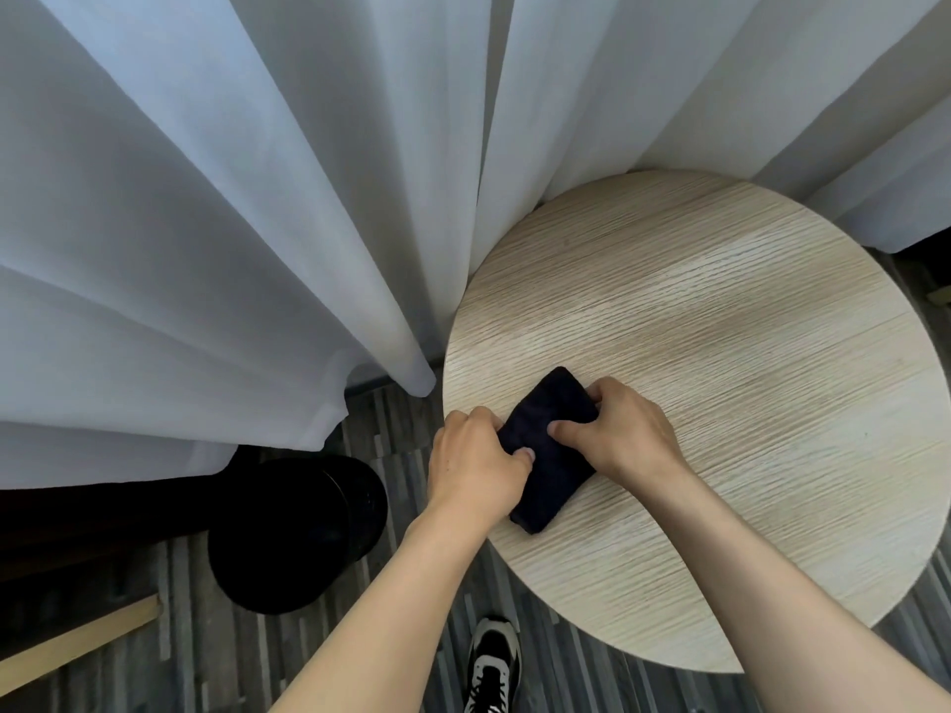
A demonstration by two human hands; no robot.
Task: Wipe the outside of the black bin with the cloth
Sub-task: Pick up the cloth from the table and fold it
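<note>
Soft, light folded cloth [550, 455] pinched by left hand [473, 465] and right hand [617, 434]; best gripped bunched mid-fold, away from loose edges

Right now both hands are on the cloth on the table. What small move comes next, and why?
Probably lift the folded cloth off the round table and carry it left and down toward the black bin. Both the left hand and the right hand already grip it, and the bin stands untouched on the floor beside the table.
</note>
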